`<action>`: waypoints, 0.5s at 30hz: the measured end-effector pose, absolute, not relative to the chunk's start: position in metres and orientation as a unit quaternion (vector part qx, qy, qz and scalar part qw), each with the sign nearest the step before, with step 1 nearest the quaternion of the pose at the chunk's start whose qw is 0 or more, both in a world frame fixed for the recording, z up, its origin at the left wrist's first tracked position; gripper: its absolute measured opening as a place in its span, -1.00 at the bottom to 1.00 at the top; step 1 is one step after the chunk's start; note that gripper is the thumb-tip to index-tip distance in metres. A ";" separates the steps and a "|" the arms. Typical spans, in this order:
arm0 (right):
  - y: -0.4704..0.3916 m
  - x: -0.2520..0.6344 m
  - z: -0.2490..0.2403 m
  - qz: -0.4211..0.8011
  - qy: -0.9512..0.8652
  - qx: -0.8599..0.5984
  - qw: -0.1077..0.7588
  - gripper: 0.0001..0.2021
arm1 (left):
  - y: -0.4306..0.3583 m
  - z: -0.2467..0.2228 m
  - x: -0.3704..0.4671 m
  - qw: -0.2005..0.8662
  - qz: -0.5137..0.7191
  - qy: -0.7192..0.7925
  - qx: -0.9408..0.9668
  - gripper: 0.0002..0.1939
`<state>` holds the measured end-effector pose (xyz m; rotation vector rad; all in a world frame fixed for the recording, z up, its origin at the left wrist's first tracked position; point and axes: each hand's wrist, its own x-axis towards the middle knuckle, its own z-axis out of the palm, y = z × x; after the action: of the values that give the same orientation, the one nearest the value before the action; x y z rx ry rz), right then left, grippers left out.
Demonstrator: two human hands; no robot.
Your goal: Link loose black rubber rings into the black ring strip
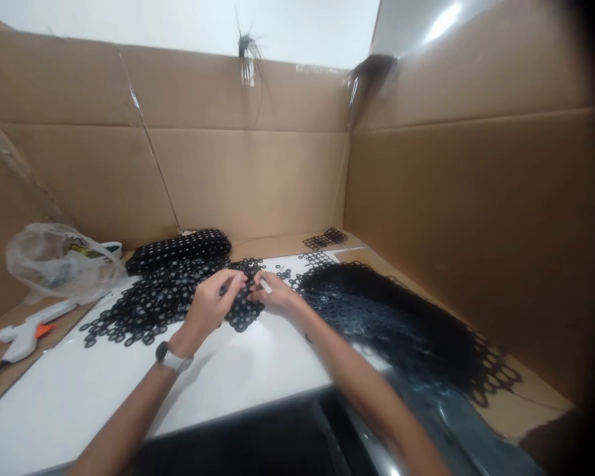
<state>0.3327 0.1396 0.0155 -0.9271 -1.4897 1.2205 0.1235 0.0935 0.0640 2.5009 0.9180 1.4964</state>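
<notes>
1. I see the left hand, a watch on its wrist, with fingers curled and pinched on a small patch of linked black rings at the middle of the white worktop.
2. The right hand meets it from the right, fingertips closed on the same patch; something small and white shows at its fingers, too blurred to name.
3. A loose spread of black rings lies just left of the hands.
4. A large dark sheet of joined rings runs right and near, over the worktop edge.
5. Far left: a folded ring mat, a clear plastic bag, a white glue gun.
6. Cardboard walls enclose the far and right sides.
</notes>
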 end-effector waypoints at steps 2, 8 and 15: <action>0.136 0.334 0.019 0.506 -0.611 -0.375 0.479 -0.66 | 0.121 0.053 0.123 0.059 0.461 0.311 0.829 -0.82; 0.135 0.327 0.029 0.504 -0.615 -0.330 0.509 -0.58 | 0.151 0.021 0.108 0.058 0.447 0.363 0.816 -0.72; 0.118 0.309 0.042 0.383 -0.656 -0.321 0.567 -0.68 | 0.147 0.020 0.102 0.090 0.443 0.384 0.805 -0.74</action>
<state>0.3092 0.1181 0.0416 -0.7543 -1.5410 0.8992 0.1023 0.1467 0.0199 2.3942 1.1406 1.3159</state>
